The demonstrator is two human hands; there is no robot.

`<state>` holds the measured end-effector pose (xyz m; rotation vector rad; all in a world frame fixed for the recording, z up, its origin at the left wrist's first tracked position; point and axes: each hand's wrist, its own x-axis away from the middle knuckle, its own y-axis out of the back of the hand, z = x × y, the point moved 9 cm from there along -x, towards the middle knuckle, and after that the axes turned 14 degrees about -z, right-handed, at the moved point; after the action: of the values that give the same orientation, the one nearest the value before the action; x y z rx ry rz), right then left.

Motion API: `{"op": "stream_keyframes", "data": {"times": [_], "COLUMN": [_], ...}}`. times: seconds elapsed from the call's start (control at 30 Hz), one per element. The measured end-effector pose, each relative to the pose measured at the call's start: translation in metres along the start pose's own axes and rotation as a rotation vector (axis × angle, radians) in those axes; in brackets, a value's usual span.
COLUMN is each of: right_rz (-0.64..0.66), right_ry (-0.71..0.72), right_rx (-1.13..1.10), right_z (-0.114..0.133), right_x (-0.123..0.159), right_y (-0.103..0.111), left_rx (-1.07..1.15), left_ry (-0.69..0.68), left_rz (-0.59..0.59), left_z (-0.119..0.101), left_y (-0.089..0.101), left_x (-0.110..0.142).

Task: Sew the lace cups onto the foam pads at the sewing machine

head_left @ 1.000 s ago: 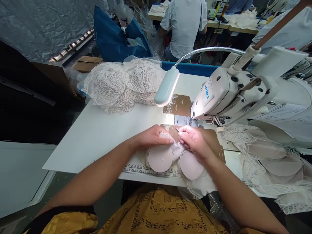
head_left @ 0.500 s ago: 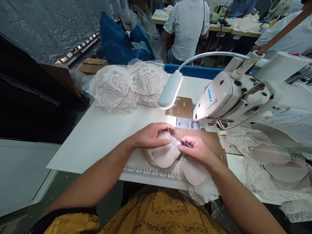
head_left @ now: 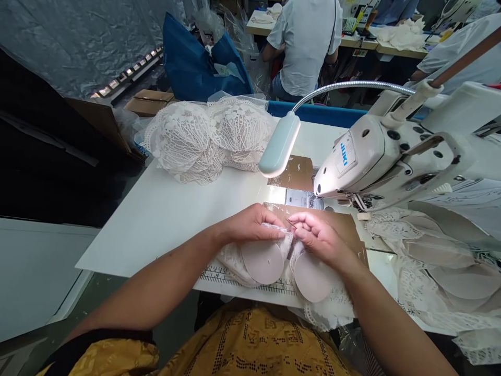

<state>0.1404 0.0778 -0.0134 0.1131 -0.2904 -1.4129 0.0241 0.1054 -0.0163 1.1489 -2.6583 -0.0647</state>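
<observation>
Two padded cups of a lace garment (head_left: 263, 262) lay at the table's (head_left: 156, 224) near edge, lace already attached; its edge work seemed unfinished. The left hand (head_left: 258, 225) pinched that lace, the right hand (head_left: 319, 239) a slim tool (head_left: 290, 223). Beyond stood the sewing machine (head_left: 358, 154), then piled lace cups (head_left: 178, 137), their completion unclear.

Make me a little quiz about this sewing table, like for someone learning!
1. Which hand holds the thin tool: A) left or B) right?
2. True or false: the blue lettering on the sewing machine reads JUKI.
3. Fill in: the left hand pinches white ____ beside a pale round cup.

Key: 1. B, the right hand. 2. True. 3. lace.
</observation>
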Motion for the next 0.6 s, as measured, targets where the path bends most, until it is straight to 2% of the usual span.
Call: {"op": "stream_keyframes", "data": {"times": [0.13,0.27,0.47,0.6], "right_rz": [0.063,0.109,0.037,-0.034], "right_ry": [0.041,0.008,0.087,0.052], "right_rx": [0.116,0.095,0.178,0.143], "right_z": [0.003,0.004,0.013,0.008], "right_x": [0.003,0.003,0.0,-0.002], "right_y": [0.0,-0.006,-0.007,-0.005], "left_rx": [0.014,0.003,0.009,-0.007], "left_ry": [0.038,0.045,0.064,0.055], "left_rz": [0.01,0.022,0.058,0.038], "left_z": [0.003,0.005,0.007,0.007], "left_y": [-0.002,-0.004,-0.007,-0.007], "left_x": [0.0,-0.001,0.001,0.0]}}
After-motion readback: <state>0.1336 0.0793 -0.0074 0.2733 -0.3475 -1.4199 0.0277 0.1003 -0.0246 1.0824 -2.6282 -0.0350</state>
